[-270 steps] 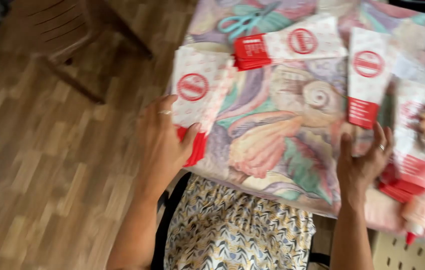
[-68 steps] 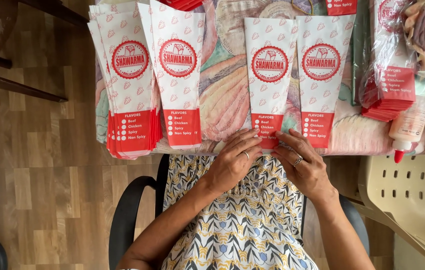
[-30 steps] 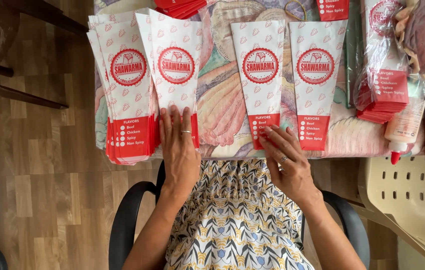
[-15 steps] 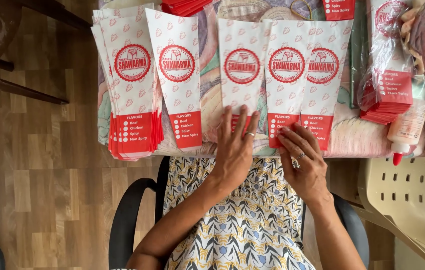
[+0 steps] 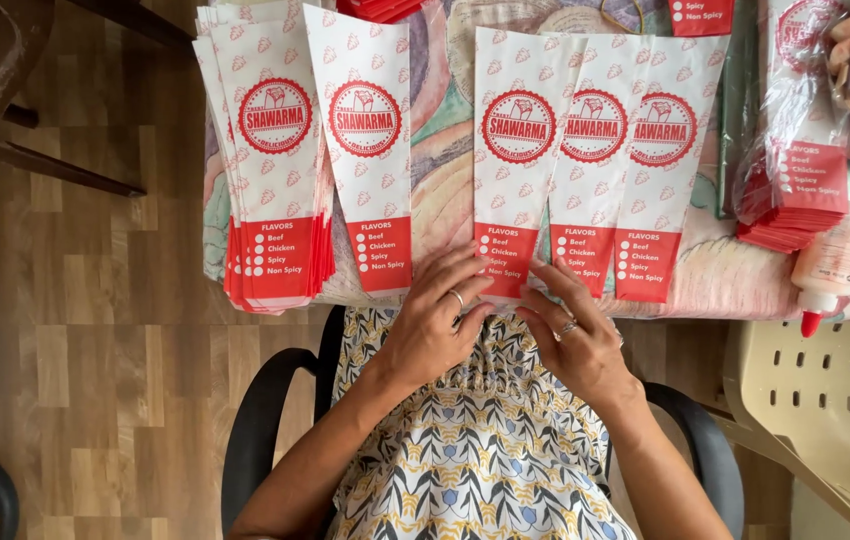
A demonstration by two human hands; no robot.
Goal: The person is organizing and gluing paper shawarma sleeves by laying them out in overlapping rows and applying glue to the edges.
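Three red-and-white paper sleeves lie overlapping side by side at the table's near edge: the left sleeve (image 5: 514, 160), the middle sleeve (image 5: 593, 170) and the right sleeve (image 5: 663, 170). My left hand (image 5: 435, 325) rests with fingers spread on the bottom of the left sleeve. My right hand (image 5: 575, 335) touches the lower edge of the middle sleeve with its fingertips. Neither hand grips anything. A single sleeve (image 5: 365, 140) lies further left, beside a thick stack of sleeves (image 5: 270, 150).
The table wears a shell-patterned cloth (image 5: 440, 150). A plastic-wrapped bundle of sleeves (image 5: 805, 130) and a glue bottle with a red tip (image 5: 830, 270) lie at the right. A beige plastic chair (image 5: 825, 400) stands right; a dark chair (image 5: 5, 90) at upper left.
A third sleeve has joined the two at the centre, now overlapping in a row. Both hands have come together at the sleeves' lower ends.
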